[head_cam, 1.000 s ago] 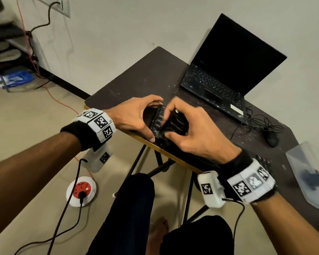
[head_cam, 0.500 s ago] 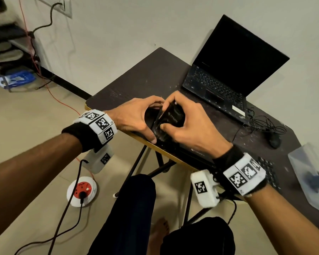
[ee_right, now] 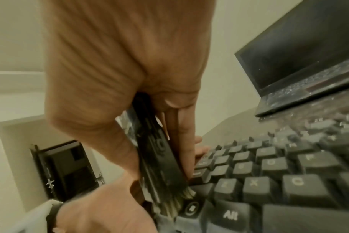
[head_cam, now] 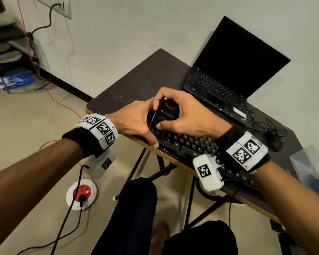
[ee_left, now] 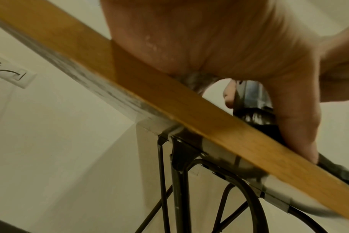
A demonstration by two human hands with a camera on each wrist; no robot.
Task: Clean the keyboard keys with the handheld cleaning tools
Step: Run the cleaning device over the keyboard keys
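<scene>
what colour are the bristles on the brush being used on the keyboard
Pale cream bristles on a black brush, clearest in the right wrist view.

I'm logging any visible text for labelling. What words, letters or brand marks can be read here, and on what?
"Alt": keyboard key, right wrist view.
"X" and "C": keys above it.
Other key legends: too blurred.
Brand mark on the brush in the right hand: unreadable.
Laptop sticker: unreadable.

Dim, warm indoor light, soft shadows on the wall (head_cam: 118, 34); head view sharp but bowed at its edges; both wrist views motion-blurred, the keyboard (ee_right: 289, 181) smeared toward its far rows
</scene>
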